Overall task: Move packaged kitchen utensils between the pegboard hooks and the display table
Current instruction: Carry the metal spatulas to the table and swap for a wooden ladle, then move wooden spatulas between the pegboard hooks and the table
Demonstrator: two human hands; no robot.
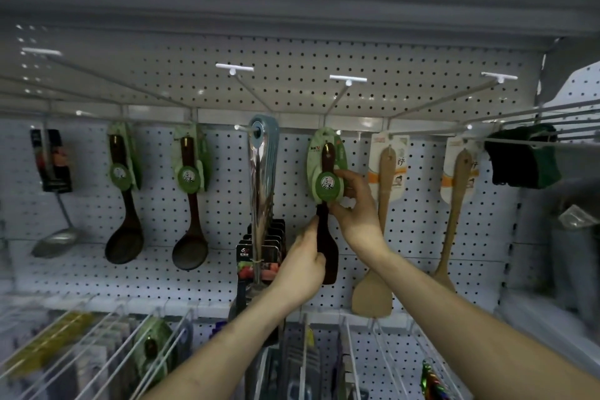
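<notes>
Two hands on dark spatula (329, 250) hung on pegboard (418, 221): left hand (303, 261) pinches its shaft, right hand (355, 209) grips green card (325, 169).

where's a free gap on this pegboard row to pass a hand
Bare board between the metal ladle and first dark spoon, and between the second dark spoon and the steel utensils. Crowded from the carded spatula to the wooden spatulas.

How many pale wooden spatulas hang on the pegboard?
2. One pale wooden spatula hangs just right of the right hand; the other further right. More may hang hidden behind them.
</notes>
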